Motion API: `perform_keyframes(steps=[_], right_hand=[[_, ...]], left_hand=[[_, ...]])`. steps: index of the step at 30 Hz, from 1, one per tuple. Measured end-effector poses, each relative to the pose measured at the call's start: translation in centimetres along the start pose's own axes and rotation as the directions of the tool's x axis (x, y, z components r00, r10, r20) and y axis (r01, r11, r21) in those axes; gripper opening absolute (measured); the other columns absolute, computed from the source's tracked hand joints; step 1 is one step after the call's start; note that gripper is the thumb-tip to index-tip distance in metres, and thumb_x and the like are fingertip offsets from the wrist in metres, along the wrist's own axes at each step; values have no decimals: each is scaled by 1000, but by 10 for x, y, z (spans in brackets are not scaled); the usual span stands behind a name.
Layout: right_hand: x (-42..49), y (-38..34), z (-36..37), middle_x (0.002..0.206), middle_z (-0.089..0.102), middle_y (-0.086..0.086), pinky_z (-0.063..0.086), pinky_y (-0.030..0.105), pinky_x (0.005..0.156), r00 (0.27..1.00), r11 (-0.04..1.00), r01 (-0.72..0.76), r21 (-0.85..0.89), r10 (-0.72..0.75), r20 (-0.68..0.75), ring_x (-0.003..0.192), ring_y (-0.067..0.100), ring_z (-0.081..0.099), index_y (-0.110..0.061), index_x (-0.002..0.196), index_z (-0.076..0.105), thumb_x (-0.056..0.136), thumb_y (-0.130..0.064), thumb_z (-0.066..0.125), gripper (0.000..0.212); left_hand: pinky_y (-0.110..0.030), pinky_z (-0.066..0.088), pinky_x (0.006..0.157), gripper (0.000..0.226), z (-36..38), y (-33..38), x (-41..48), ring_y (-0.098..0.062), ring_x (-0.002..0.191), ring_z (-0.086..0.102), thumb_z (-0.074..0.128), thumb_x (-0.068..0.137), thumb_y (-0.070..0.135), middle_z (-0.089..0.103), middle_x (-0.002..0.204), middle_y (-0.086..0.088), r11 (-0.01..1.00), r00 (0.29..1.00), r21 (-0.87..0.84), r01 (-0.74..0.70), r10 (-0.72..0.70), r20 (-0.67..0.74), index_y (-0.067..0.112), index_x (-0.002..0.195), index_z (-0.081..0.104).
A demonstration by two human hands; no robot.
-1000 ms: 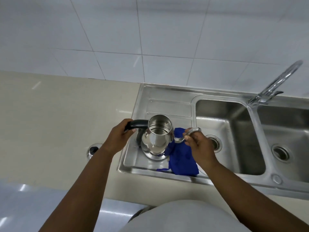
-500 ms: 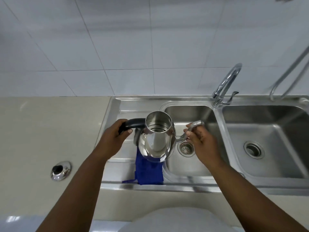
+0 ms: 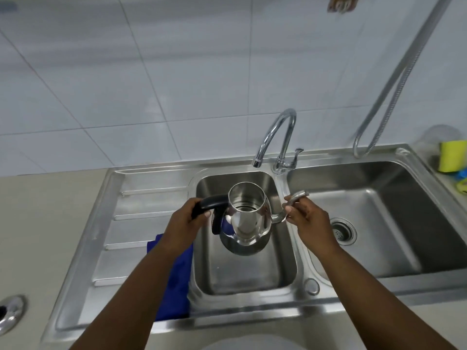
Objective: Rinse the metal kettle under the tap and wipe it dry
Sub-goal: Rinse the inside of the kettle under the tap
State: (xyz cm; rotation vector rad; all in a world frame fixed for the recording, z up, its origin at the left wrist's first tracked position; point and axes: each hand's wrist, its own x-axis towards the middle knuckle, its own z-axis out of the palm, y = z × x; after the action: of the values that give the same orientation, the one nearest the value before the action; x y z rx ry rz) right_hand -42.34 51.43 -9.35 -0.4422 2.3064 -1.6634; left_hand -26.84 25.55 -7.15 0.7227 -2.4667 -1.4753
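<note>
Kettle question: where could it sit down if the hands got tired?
The kettle could go in the bare left basin below it, or the right basin around its drain. The ridged drainboard is free left of the blue cloth. The far-right corner holds a sponge.

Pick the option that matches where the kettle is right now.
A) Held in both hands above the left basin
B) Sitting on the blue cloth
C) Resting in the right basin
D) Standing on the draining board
A: the kettle hangs over the left basin, with the left hand on its black handle and the right hand gripping its spout.
</note>
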Motion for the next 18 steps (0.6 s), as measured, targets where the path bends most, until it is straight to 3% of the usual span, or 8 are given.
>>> perform_keyframes(steps=[3,11,15,18], right_hand=[[23,10,-8,94,77,-10,57,52,92,999,998,-49,32,48,12,94,21,73,-48,87,69,92,-10,64,39],[76,28,-14,98,77,-8,54,49,100,979,980,-189,62,184,84,100,17,72,-34,89,76,85,3,65,39],[116,18,-39,89,74,10,52,54,100,966,961,-240,134,250,-59,93,31,70,-25,84,75,84,1,67,27],[159,6,-59,100,75,11,53,53,99,965,977,-209,31,211,-154,98,31,71,-22,96,75,84,-16,68,15]], left_hand=[[-20,40,68,15,19,3,20,-6,76,56,60,92,19,62,84,7,1000,1000,5,31,-31,-5,23,106,58],[-19,38,65,17,34,-3,55,-4,70,54,61,91,16,59,79,11,996,999,81,33,-32,-3,19,107,57],[-21,39,64,17,36,-7,64,-5,68,53,63,90,16,59,78,10,997,998,71,14,-9,-59,18,106,58],[-22,42,67,18,36,-8,70,-9,73,55,63,90,16,62,82,6,999,997,49,14,-10,-76,20,107,58]])
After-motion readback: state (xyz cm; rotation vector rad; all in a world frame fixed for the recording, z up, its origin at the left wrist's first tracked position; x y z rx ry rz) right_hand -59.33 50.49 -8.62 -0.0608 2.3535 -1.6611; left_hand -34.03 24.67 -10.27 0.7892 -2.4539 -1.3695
